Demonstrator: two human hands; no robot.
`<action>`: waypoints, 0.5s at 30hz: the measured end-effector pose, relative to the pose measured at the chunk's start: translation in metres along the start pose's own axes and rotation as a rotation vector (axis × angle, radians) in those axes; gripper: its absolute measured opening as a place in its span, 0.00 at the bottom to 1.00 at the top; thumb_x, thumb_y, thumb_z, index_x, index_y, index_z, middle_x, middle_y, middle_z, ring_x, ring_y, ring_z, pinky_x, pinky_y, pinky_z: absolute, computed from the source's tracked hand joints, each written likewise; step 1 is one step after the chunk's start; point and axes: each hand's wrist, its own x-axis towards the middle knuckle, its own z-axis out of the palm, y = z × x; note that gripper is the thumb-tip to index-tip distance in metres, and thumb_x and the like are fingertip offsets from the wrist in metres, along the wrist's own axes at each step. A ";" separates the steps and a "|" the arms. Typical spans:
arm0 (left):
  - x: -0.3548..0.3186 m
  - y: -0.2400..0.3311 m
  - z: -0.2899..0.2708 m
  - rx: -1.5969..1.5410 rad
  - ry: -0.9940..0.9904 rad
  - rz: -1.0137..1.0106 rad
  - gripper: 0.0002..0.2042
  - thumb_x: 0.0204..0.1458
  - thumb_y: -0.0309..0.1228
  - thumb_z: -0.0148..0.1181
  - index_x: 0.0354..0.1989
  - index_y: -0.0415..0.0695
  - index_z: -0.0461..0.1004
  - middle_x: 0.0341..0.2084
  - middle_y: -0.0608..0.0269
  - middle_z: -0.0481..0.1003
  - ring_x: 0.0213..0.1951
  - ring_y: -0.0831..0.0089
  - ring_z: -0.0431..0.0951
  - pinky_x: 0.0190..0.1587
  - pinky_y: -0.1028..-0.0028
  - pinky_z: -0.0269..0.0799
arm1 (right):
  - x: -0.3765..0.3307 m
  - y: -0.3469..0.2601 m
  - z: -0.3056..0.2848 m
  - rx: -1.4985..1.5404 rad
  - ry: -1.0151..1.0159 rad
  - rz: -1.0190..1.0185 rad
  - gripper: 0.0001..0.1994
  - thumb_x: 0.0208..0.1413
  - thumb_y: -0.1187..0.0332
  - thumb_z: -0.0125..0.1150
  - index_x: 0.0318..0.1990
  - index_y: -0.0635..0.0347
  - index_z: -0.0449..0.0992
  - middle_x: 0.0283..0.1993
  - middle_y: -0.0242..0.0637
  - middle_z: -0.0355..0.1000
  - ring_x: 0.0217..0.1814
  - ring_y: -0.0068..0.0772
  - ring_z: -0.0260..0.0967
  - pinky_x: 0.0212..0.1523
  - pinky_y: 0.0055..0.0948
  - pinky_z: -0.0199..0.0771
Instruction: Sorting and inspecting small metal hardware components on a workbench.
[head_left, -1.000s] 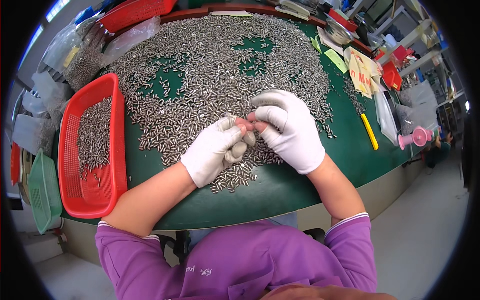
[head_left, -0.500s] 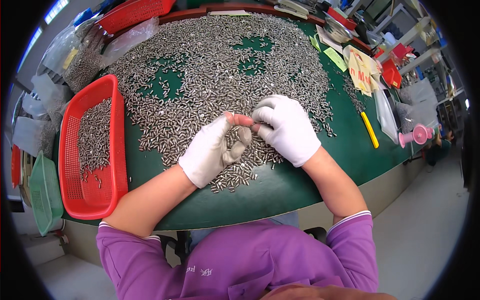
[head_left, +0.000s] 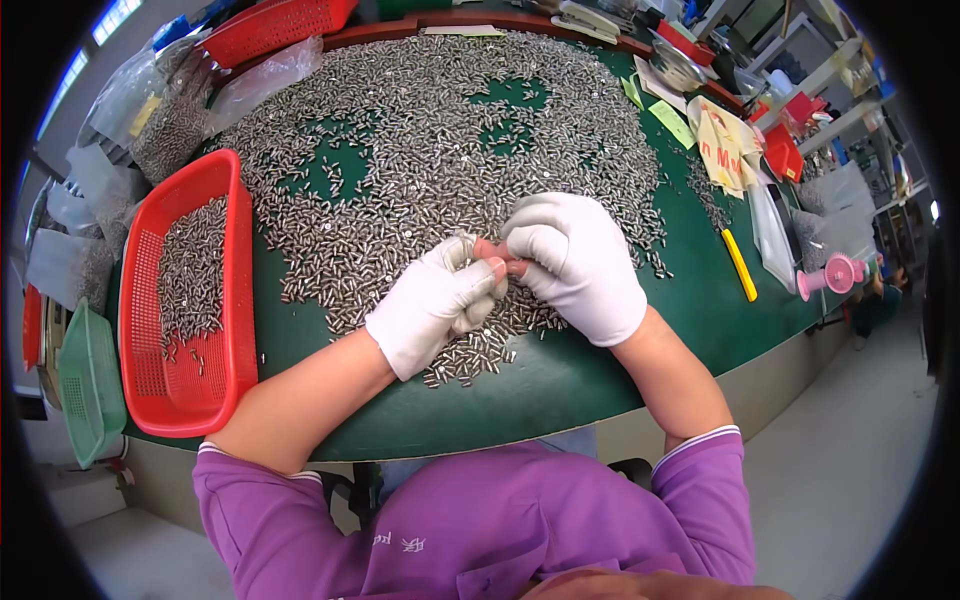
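Head view, looking down on a green table (head_left: pixel 620 370) strewn with small silvery metal pins (head_left: pixel 420 150). Left hand (head_left: pixel 435 305) and right hand (head_left: pixel 575 265), both in white gloves with bare fingertips (head_left: pixel 497 265), meet over the near edge of the pile. Thumb and forefinger of each hand pinch together where the hands touch; whatever sits between them is too small and too covered to make out (probably one pin, cannot tell). Left hand's other fingers curl around a cluster of pins against the palm; how many is hidden by the glove. Right hand's remaining fingers are folded downward, palm side unseen.

Red basket (head_left: pixel 140 340) lies to the left, well apart from the hands, partly filled with the same pins. Green basket (head_left: pixel 85 385) beside it is cut by the dark rim of the picture. Clear plastic bags (head_left: pixel 130 95) at far left, contents blurred. Yellow marker (head_left: pixel 740 265) lies on bare cloth to the right, near a pink object (head_left: pixel 835 275) at the table edge, shape unclear. Purple sleeves (head_left: pixel 470 520) fill the lower edge.
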 end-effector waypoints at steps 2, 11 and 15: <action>-0.001 0.002 0.004 0.028 0.012 0.001 0.08 0.57 0.34 0.56 0.40 0.47 0.67 0.26 0.73 0.69 0.21 0.88 0.61 0.21 0.88 0.55 | -0.002 0.000 -0.001 0.002 -0.006 -0.007 0.09 0.37 0.70 0.65 0.29 0.56 0.72 0.31 0.34 0.72 0.35 0.39 0.71 0.34 0.35 0.71; 0.002 -0.001 -0.002 -0.045 0.015 -0.002 0.08 0.58 0.37 0.54 0.38 0.47 0.69 0.27 0.71 0.70 0.20 0.85 0.62 0.22 0.86 0.55 | -0.009 0.021 -0.011 -0.396 0.231 0.250 0.12 0.41 0.77 0.60 0.37 0.57 0.75 0.36 0.37 0.73 0.39 0.42 0.71 0.40 0.36 0.71; 0.000 0.000 -0.002 -0.090 0.070 -0.032 0.08 0.58 0.38 0.53 0.38 0.47 0.69 0.27 0.70 0.70 0.20 0.84 0.62 0.22 0.85 0.56 | -0.016 0.023 -0.007 -0.335 0.134 0.332 0.14 0.41 0.73 0.62 0.39 0.55 0.76 0.40 0.38 0.73 0.46 0.43 0.69 0.46 0.38 0.70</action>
